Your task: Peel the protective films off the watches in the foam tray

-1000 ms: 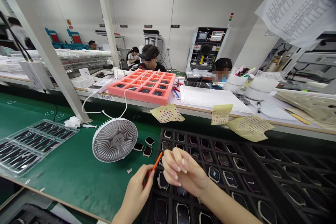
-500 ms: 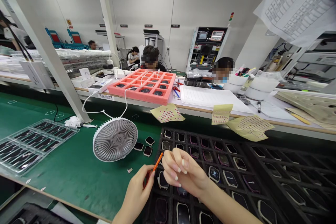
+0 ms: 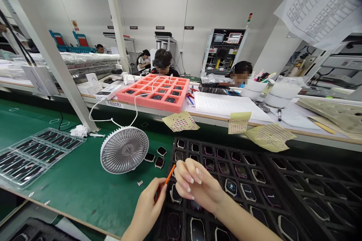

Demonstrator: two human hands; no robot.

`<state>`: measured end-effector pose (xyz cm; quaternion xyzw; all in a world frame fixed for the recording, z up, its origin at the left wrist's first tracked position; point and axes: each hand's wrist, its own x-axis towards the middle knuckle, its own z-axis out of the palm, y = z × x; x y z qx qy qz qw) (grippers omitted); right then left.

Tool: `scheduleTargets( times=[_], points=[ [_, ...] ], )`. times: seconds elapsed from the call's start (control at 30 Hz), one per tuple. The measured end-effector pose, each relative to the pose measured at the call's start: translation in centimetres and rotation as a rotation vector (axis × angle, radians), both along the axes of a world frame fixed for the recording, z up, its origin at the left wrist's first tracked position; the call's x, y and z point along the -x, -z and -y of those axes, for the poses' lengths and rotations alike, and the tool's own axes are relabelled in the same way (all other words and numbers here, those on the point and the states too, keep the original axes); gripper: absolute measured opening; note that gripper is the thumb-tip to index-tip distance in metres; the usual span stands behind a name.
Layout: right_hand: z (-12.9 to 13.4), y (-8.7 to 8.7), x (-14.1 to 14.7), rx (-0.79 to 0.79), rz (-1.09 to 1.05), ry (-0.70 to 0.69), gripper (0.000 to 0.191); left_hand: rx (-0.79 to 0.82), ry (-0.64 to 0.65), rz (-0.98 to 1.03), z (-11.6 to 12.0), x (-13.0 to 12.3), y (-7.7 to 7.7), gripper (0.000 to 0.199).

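My left hand is closed, pinching a thin orange piece seen edge-on, so its kind does not show. Close against its right side is my right hand, fingers curled inward with the nails facing me. Whatever those fingers may hold is hidden. Both hands are above the near left part of a black foam tray, whose pockets hold smartwatches such as a lit one. A few loose smartwatches lie on the green mat left of the tray.
A white fan stands left of my hands, its cable running to the shelf. Beyond are a pink foam tray and papers. A clear tray of dark strips lies left. Another black tray is right. Co-workers sit opposite.
My hands stay almost exactly in place, with the orange piece still in the left. The fingers of my right hand shift only very slightly.
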<state>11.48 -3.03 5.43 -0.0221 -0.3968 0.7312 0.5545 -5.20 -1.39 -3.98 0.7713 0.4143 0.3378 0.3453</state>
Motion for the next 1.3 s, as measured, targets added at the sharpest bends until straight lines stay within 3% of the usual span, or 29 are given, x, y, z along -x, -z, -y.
scheduleTargets(
  times=[0.43,1.3],
  points=[
    [0.08,-0.12,-0.2,0.016,-0.096,-0.045,0.039,0.001,-0.007,-0.009,0.08,-0.14,0.16,0.025],
    [0.43,-0.3,-0.14,0.033,-0.078,-0.044,0.041,0.019,0.003,-0.016,0.37,-0.3,0.11,0.027]
  ],
)
